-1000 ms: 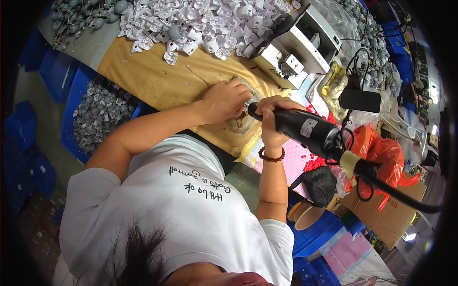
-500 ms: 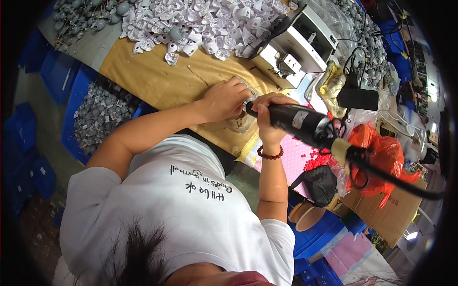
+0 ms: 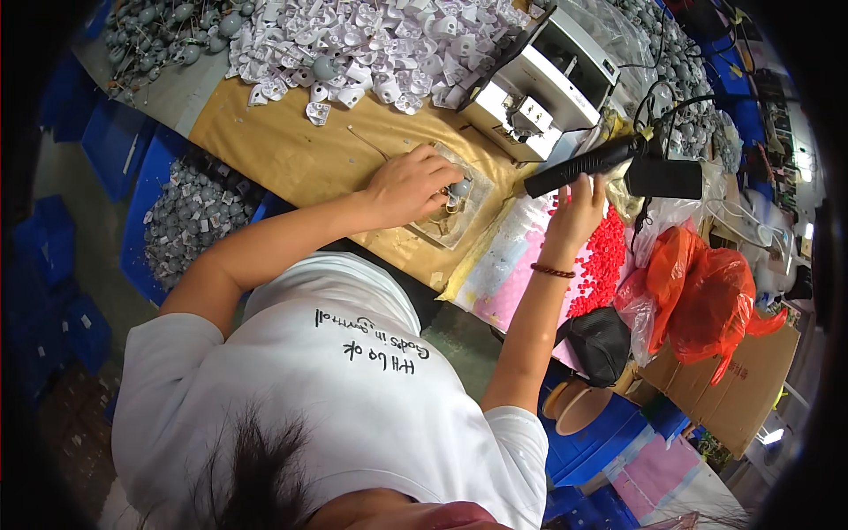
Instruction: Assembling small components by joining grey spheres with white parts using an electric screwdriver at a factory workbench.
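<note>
Resting on the tan-covered desk (image 3: 265, 150), the left hand (image 3: 408, 184) lies over a clear plastic jig (image 3: 455, 212), its fingers (image 3: 439, 168) curled down around a small grey round part (image 3: 460, 187) that sits at the jig's upper edge, just under the fingertips. The right hand (image 3: 579, 212) is raised beside the desk's right end, with a beaded bracelet (image 3: 553, 270) on its wrist; its fingers reach up to the underside of a black electric screwdriver (image 3: 587, 166), which hangs nearly level, well apart from the grey part. Whether those fingers grip the tool or only touch it cannot be told. Behind the jig stands a white boxy machine (image 3: 565, 71). A heap of white plastic pieces (image 3: 380, 44) covers the desk's far side, and grey round parts fill a blue bin (image 3: 190, 221) at the person's left. Small red pieces (image 3: 605, 265) lie below the right wrist, next to an orange plastic bag (image 3: 707, 291).
</note>
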Demonstrator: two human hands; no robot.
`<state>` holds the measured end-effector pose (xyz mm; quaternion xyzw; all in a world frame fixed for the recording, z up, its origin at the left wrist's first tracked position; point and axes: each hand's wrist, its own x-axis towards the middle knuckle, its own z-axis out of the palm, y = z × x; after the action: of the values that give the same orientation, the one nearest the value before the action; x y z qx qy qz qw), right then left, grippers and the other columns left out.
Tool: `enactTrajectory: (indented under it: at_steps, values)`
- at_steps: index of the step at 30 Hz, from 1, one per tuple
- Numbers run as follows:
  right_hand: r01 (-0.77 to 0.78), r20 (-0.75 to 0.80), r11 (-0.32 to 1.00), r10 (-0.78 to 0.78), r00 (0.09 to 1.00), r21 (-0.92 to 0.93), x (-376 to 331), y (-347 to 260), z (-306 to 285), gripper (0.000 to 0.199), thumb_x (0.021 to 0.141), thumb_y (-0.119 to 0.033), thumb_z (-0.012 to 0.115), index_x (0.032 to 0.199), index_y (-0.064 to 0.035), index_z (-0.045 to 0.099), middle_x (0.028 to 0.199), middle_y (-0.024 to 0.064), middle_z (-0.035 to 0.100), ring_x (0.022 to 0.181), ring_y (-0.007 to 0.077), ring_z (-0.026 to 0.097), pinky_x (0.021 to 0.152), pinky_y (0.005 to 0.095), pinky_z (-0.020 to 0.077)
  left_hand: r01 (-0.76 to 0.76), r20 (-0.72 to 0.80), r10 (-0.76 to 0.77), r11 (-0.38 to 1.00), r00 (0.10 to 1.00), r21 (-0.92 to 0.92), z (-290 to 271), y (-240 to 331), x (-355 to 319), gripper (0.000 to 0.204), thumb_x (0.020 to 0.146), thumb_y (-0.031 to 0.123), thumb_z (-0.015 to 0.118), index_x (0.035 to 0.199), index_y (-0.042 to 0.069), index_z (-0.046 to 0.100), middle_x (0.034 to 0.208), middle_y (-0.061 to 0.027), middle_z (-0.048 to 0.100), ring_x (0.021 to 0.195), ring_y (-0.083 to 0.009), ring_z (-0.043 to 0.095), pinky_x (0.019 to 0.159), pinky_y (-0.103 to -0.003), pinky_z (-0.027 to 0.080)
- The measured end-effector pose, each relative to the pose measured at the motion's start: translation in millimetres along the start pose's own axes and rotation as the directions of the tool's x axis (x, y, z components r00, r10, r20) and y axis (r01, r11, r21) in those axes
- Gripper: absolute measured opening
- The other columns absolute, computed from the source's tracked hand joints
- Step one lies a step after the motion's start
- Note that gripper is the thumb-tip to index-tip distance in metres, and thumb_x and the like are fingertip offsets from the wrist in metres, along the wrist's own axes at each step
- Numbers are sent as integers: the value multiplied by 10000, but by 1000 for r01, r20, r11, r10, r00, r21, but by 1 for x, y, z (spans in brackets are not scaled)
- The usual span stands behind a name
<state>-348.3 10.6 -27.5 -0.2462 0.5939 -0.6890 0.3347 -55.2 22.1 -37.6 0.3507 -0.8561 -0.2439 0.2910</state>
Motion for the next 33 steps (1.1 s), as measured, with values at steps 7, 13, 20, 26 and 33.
enactTrajectory:
  at_steps: [7, 13, 20, 26, 33]
  values:
    - [189, 510, 896, 48, 859, -401, -106, 18, 35, 157, 871, -76, 730, 1014, -19, 701, 914, 40, 620, 769, 103, 563, 664, 233, 464, -1, 23, 1, 1000, 1000, 29, -2, 7, -4, 386, 770, 123, 747, 1136, 98, 625, 1045, -38, 640, 949, -251, 599, 815, -379, 507]
    - [181, 427, 960, -74, 901, -215, -107, 15, 59, 77, 922, -88, 683, 925, -12, 671, 839, 21, 593, 710, 80, 521, 624, 222, 416, 0, 36, 1, 1000, 999, -26, -4, 5, 0, 390, 794, 122, 735, 1159, 67, 610, 1022, -80, 626, 879, -293, 634, 752, -399, 526]
    - [-461, 384, 849, 347, 856, 260, -107, 5, 72, 100, 971, -121, 627, 967, -21, 624, 809, -6, 569, 675, 76, 478, 570, 211, 386, 50, 55, -45, 994, 997, -95, -30, 16, 2, 391, 815, 93, 704, 1194, 51, 617, 1025, -105, 629, 830, -311, 649, 697, -391, 541]
    - [-730, 550, 568, 497, 672, 380, -122, 19, 76, 117, 958, -103, 637, 986, 10, 634, 906, 28, 603, 718, 89, 520, 598, 225, 443, 153, 180, -138, 986, 974, -72, -70, 19, -19, 355, 834, 102, 676, 1185, 79, 630, 1033, -108, 626, 856, -316, 647, 711, -392, 533]
    - [493, 583, 614, -64, 810, -617, -75, -14, 5, 235, 881, 12, 652, 1105, -52, 683, 1014, 100, 676, 807, 179, 664, 672, 277, 542, 277, 625, -459, 886, 632, 371, -189, -13, -82, 193, 829, 123, 647, 1016, 75, 628, 966, -131, 621, 924, -362, 610, 768, -455, 485]
